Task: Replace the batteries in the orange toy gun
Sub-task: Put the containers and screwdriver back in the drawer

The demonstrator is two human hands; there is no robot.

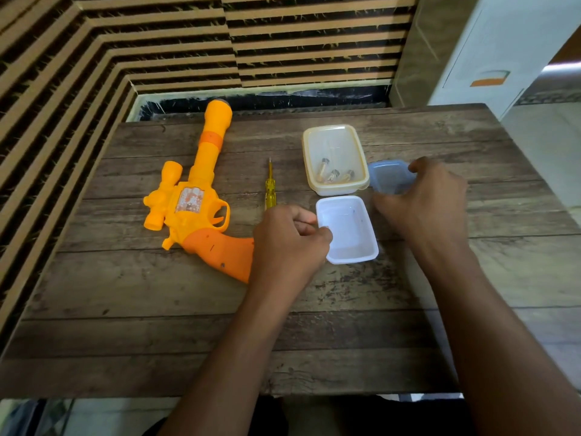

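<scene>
Wood-plank table [157, 341] carries the orange toy gun [191, 196] on its left half, barrel pointing far, grip slanting near-right until the left hand [286, 243] hides its end (the nearer hand). That hand pinches the rim of the white tub [349, 228]; the right hand [430, 199] curls around a blue lid [388, 176].

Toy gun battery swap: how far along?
Done: little. The white tub sits open and empty. The toy gun looks unopened, and the screwdriver lies beside it, untouched. In hand: the left hand pinches the white tub's rim; the right hand grips what looks like a blue lid. Left: open the gun, then swap in batteries, presumably from the cream tub.
</scene>
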